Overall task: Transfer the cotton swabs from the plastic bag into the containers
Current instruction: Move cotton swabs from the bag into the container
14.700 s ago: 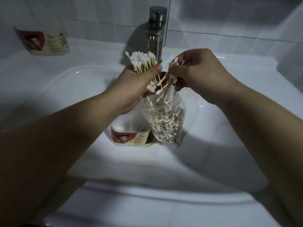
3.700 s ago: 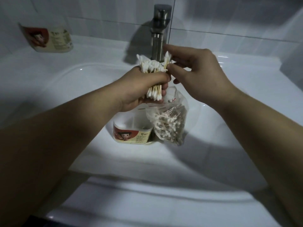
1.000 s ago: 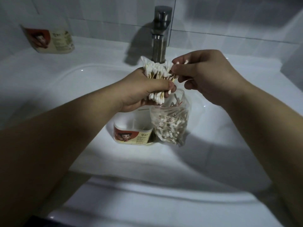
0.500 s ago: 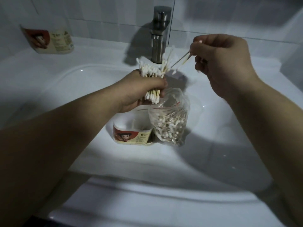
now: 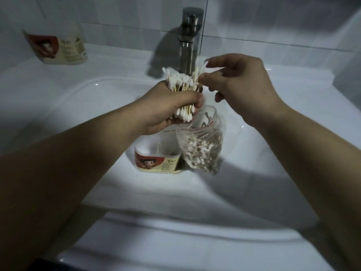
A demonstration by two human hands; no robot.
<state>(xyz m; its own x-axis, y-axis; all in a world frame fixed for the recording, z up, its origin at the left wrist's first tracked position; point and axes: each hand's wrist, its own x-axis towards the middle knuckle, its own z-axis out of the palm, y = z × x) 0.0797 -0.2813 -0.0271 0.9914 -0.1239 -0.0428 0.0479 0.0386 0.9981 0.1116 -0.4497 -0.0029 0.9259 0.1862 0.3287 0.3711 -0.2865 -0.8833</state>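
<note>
My left hand is shut around a thick upright bundle of cotton swabs, white tips sticking out above and below the fist. My right hand is beside the bundle's top, thumb and forefinger pinching a swab or two at its right edge. Below the hands an open clear plastic bag with several swabs stands in the sink. Left of the bag, touching it, stands an open container with a red cartoon label.
Everything sits in a white sink basin. A steel faucet rises just behind the hands. A second labelled container lies tilted on the back left ledge against the tiled wall.
Half a second ago my right hand was raised to the right holding a couple of swabs. It has come back down and left to the top of the bundle. The left hand has hardly moved.
</note>
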